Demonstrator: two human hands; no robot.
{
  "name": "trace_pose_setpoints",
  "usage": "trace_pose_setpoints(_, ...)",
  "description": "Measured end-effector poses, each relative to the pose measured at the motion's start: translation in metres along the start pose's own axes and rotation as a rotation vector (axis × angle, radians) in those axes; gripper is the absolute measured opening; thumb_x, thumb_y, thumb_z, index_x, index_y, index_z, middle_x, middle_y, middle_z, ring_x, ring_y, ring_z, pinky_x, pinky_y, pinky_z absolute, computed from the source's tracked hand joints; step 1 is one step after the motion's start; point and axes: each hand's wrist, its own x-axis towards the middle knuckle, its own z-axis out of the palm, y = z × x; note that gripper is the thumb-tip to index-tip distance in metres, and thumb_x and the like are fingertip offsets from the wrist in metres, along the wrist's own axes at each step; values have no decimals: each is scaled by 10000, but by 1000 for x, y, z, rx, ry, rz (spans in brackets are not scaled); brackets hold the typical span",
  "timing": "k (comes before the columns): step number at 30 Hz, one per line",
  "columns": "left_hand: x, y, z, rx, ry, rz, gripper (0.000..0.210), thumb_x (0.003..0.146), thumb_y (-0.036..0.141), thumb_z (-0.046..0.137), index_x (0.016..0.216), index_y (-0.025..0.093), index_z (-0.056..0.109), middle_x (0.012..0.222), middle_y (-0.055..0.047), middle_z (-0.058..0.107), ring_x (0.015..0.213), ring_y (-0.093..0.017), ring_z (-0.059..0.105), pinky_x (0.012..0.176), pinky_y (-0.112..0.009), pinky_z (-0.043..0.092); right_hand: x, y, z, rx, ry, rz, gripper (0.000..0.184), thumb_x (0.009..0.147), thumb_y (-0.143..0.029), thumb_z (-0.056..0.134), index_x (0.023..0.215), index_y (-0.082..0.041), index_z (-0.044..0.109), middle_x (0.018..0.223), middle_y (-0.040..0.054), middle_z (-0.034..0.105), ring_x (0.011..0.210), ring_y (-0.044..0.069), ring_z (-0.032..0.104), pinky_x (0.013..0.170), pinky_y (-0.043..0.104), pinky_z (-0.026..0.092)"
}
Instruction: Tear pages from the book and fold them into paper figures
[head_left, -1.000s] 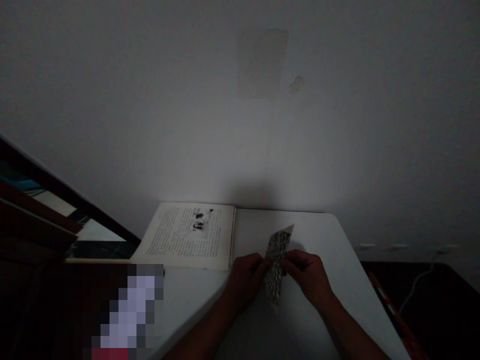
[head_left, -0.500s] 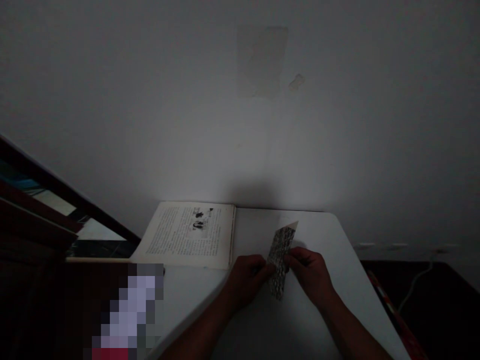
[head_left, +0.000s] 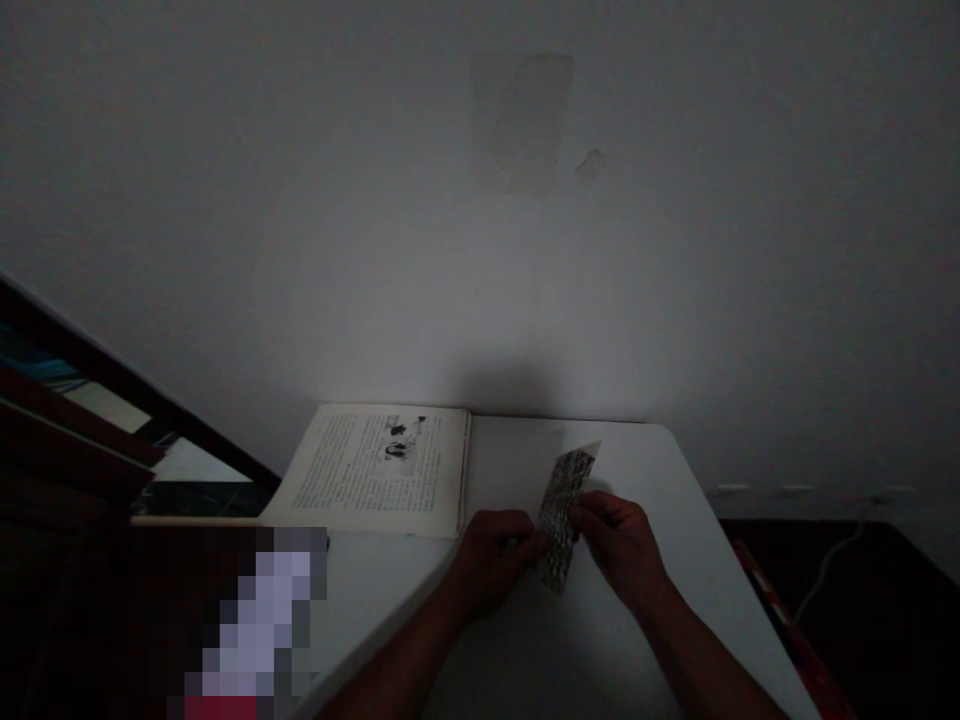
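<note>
Between my two hands, above the white table [head_left: 622,640], is a narrow piece of folded paper [head_left: 564,510] covered in dense dark print. It slants, and a plain pale pointed corner shows at its top end. My left hand [head_left: 499,555] pinches its left edge between thumb and fingers. On the opposite edge, a little higher, my right hand [head_left: 615,540] has its thumb and fingers closed on the paper. The picture is dim, and the fingertips behind the paper are hidden.
An open book [head_left: 367,470] with printed text and a small drawing lies at the table's back left. Behind the table rises a pale wall [head_left: 375,250] with a patch on it. A cable [head_left: 825,575] hangs at the right. A blurred-out area [head_left: 255,620] covers the lower left.
The folded paper has tilted slightly, its lower end rising a little and its top tip shifting slightly right. Both hands keep their hold, almost in the same place.
</note>
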Motion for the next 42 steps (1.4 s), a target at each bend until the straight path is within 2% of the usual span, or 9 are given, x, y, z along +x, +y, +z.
trace_pose_setpoints(5,-1,1,5,-45,16,-66,386,783,448,523,568,132,581,536,15,455,549,-111,413,512,-208,322,0,-4,1,-15,-13,-4,153,712,-280,676,612,-171,635,559,-7,594,551,133,525,561,267,421)
trace_pose_setpoints(9,-1,3,6,-40,-18,-120,446,793,486,487,583,120,631,507,6,479,543,-125,451,501,-207,346,0,-5,0,-83,-15,6,172,698,-295,686,595,-167,637,542,-3,600,537,138,528,547,267,417)
trace_pose_setpoints(14,-2,6,2,-32,-39,-27,395,789,443,517,603,122,653,540,6,513,562,-128,478,548,-212,373,-1,-5,1,-49,-67,46,173,700,-306,689,611,-165,645,547,-5,603,542,138,533,550,267,420)
trace_pose_setpoints(19,-3,1,6,-131,-97,-40,308,796,396,526,775,126,675,635,2,556,612,-138,502,577,-215,378,0,-3,1,64,-60,61,122,693,-276,700,654,-164,670,562,-9,605,552,126,524,558,256,414)
trace_pose_setpoints(25,-2,4,6,-91,-145,23,291,819,334,517,650,130,638,581,27,492,577,-108,466,566,-197,344,0,0,2,120,-55,111,112,677,-249,713,638,-151,677,553,-4,603,535,118,508,542,254,402)
trace_pose_setpoints(32,-3,3,3,-85,-234,-28,258,782,329,577,670,125,690,568,3,596,542,-110,529,532,-186,380,-1,-2,4,200,-36,147,114,637,-256,732,639,-153,683,549,-4,605,520,115,498,527,251,395)
trace_pose_setpoints(42,-2,6,4,-128,-217,70,221,752,321,635,819,129,721,745,-24,698,719,-167,639,676,-230,465,-1,-7,8,300,-22,193,121,607,-252,755,651,-155,699,561,-1,621,534,114,522,540,242,413)
